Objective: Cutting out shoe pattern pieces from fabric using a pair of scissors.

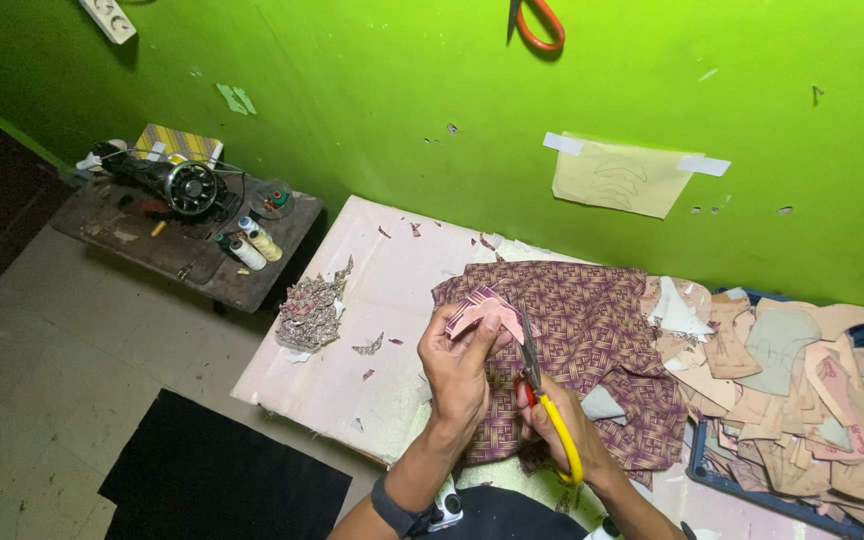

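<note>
Left hand (457,370) raised over the near edge of the worktop (382,290), grip pinching a small pink cut piece (487,313) with a patterned fabric backing, held up at 12 o'clock from the palm. Right hand (562,425) just at 3 o'clock of the left, grip closed round the yellow and red handles of a pair of scissors (542,385); blades pointing toward 12 o'clock, tips right beside the pink piece at its 3 o'clock edge; cannot tell whether blades touch it. Black band with a pale watch on the left wrist.

Beneath both hands, a spread of maroon woven-pattern fabric (592,330) draped over the worktop. At 3 o'clock of that cloth, a heap of tan and pink pattern pieces (792,390) piled over a blue tray (712,475). At 9 o'clock of the hands, a small mound of fabric scraps (309,312) on the worktop's far-left edge, with loose snippets scattered nearby.

Toward 10 o'clock, well apart, a low dark table (152,245) with a sewing machine (177,183) and thread spools (252,245). On the green wall at 12 o'clock, a taped paper sketch (620,177), and higher up, orange-handled scissors (537,25) hanging.
</note>
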